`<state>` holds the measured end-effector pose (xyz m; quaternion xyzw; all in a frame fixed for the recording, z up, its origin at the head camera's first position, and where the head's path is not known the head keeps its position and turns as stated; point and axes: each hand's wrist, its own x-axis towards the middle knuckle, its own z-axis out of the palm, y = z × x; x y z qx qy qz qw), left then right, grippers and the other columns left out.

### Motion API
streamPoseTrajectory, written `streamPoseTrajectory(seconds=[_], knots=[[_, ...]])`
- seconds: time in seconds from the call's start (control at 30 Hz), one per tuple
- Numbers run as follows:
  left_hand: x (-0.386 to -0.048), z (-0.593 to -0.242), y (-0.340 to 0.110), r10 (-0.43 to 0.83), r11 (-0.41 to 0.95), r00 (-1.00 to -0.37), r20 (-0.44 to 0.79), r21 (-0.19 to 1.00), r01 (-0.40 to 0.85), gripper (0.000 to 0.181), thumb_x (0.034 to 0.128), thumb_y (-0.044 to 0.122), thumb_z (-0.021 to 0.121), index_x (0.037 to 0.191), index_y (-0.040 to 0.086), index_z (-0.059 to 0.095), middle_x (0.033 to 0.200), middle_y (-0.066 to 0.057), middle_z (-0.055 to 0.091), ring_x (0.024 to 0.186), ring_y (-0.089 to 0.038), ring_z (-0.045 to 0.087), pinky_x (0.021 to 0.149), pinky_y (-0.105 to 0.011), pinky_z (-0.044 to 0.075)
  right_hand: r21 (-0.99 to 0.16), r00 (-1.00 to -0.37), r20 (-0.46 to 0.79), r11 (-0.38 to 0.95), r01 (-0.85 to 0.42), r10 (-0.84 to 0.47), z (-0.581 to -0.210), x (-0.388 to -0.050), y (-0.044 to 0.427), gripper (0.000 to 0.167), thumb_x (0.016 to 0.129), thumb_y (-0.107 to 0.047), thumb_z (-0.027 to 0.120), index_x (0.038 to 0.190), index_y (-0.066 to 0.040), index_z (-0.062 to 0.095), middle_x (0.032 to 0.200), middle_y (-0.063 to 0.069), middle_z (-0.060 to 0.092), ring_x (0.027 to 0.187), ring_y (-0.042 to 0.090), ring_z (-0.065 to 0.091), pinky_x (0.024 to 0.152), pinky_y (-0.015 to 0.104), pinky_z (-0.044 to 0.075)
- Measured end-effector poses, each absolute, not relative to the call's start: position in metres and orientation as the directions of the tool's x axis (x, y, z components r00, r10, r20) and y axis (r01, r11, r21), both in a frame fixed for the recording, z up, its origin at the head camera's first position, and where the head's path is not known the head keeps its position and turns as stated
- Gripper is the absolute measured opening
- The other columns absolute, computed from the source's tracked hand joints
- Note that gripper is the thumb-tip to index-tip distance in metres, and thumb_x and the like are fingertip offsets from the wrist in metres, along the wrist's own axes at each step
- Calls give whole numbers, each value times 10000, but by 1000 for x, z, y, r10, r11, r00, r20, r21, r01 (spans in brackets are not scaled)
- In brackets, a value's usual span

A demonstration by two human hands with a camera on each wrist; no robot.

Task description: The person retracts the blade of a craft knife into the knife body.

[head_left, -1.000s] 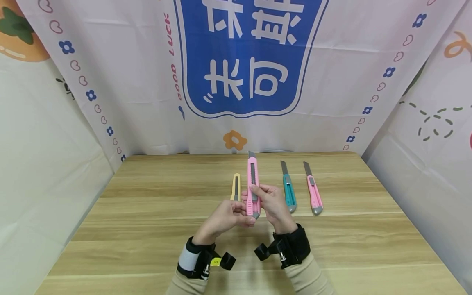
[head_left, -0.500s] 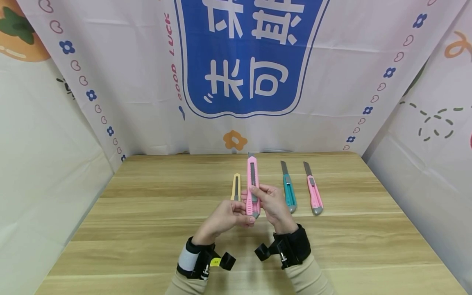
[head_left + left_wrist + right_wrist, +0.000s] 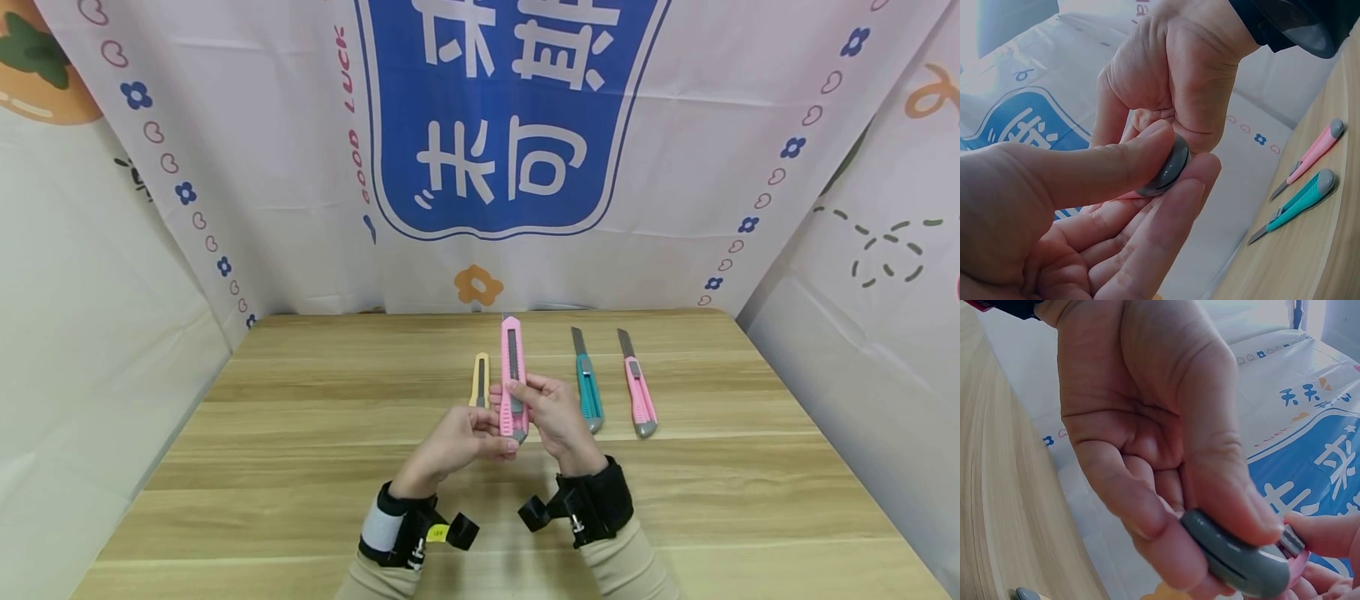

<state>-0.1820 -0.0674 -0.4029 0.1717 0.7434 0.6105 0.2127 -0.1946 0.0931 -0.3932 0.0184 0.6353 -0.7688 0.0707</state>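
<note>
Holding a slim pink-and-grey plastic utility knife (image 3: 513, 358) in both hands

A person holds the pink-and-grey plastic utility knife raised above the wood-grained surface (image 3: 300, 467), its tip pointing away from the body and only a sliver of blade showing past it. The left hand (image 3: 461, 437) has its grip closed on the bottom, thumb and fingers pinching the rounded grey end cap (image 3: 1174, 165). The right hand (image 3: 558, 417) has its grip closed around the middle, thumb lying on the front face.

Just left of the held knife, a yellow utility knife (image 3: 481, 375) lies partly hidden by the hands. To the right lie a teal utility knife (image 3: 587, 379) with a grey end and, beside it, a second pink utility knife (image 3: 638, 385); both have their grey metal blades extended. Black straps (image 3: 606, 500) circle both wrists, above beige sleeves (image 3: 626, 558).
</note>
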Motion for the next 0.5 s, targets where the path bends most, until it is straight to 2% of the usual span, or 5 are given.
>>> streamPoseTrajectory(seconds=[0.17,0.3,0.5], knots=[[-181,-401,-68,510,196,-852,-121,980,-22,259,855,13,674,1073,-121,636,961,-267,712,750,-81,704,767,-329,622,-974,-988,-120,-180,137,-100,-392,-194,94,352,955,-54,561,1283,73,551,1057,158,739,833,83,736,858,274,599],[-181,-401,-68,507,191,-853,-122,981,-27,258,861,8,664,1079,-126,630,966,-272,710,758,-90,709,777,-344,623,-976,-987,-111,-174,130,-114,-392,-194,94,368,955,-40,555,1310,59,538,1084,178,729,873,96,735,884,298,594],[-181,-401,-69,503,185,-855,-122,982,-31,266,863,6,658,1090,-127,620,975,-274,706,769,-102,712,799,-376,620,-976,-986,-98,-181,122,-135,-392,-194,94,389,959,-33,548,1332,71,514,1086,170,734,850,82,733,858,292,601]])
